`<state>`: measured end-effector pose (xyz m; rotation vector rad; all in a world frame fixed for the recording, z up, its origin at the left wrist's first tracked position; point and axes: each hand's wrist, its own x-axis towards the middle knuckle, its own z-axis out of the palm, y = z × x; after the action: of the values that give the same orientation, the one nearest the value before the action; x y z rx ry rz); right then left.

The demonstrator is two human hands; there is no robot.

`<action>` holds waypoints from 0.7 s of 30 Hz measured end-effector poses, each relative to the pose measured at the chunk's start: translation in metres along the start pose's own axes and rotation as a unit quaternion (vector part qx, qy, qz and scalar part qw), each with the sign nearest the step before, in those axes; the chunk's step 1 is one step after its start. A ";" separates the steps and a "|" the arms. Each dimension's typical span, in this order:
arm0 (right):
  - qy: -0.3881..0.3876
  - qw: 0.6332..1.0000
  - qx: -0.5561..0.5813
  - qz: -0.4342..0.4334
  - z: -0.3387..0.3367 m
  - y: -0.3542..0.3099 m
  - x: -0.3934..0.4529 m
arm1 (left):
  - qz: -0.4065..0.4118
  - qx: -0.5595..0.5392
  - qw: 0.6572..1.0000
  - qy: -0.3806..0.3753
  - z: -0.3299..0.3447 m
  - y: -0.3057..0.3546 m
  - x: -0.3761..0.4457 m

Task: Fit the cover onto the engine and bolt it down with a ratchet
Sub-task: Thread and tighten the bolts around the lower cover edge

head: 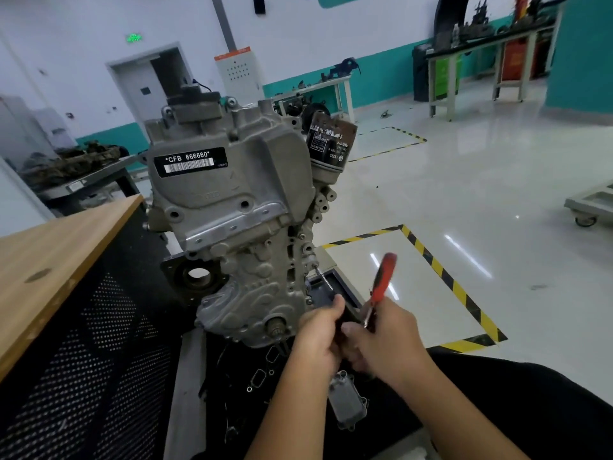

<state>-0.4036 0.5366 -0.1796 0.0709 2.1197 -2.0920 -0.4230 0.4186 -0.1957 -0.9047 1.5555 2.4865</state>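
— Where is the ratchet [381,283] held?
— Its red handle is gripped in the right hand [386,340]; the extension is steadied by the left hand [320,336], curled round it, at the engine [238,207] side.
— And the cover [348,401]?
— It is seen lying below the hands, apart from the engine.

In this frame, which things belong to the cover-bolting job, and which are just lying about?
Job:
engine
ratchet, with extension, in right hand and left hand
cover, lying below the hands

Lying about:
gaskets
oil filter
wooden bench
dolly
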 end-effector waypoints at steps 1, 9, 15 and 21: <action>0.013 0.998 -0.058 -0.024 0.004 0.002 0.002 | 0.001 0.000 1.000 0.005 0.001 -0.002 0.000; -0.089 0.863 0.433 0.246 0.004 0.003 -0.003 | -0.043 -0.061 0.995 -0.060 -0.005 0.008 -0.002; 0.054 0.997 0.013 0.046 0.008 0.016 0.000 | 0.011 0.007 1.000 0.008 0.003 -0.008 -0.001; -0.079 0.849 0.445 0.274 0.007 0.004 -0.004 | -0.058 -0.085 0.992 -0.079 -0.005 0.002 0.001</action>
<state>-0.3986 0.5303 -0.1827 0.5181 0.7340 -2.3535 -0.4224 0.4129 -0.1959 -0.7710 1.2249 2.5665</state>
